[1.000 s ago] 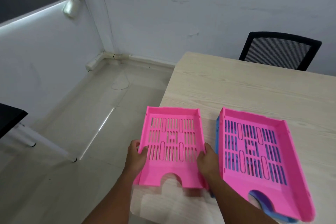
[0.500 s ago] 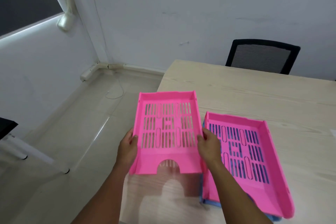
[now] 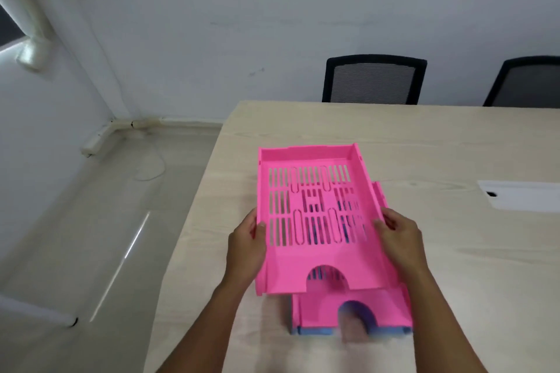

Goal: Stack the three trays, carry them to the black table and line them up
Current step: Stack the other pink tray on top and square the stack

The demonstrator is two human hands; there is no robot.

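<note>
Wooden table: two pink trays, one blue tray, two hands.

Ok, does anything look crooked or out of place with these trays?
Yes. The upper pink tray, gripped by the left hand and right hand, sits offset left and askew over the lower pink tray on the blue tray; it isn't nested.
</note>
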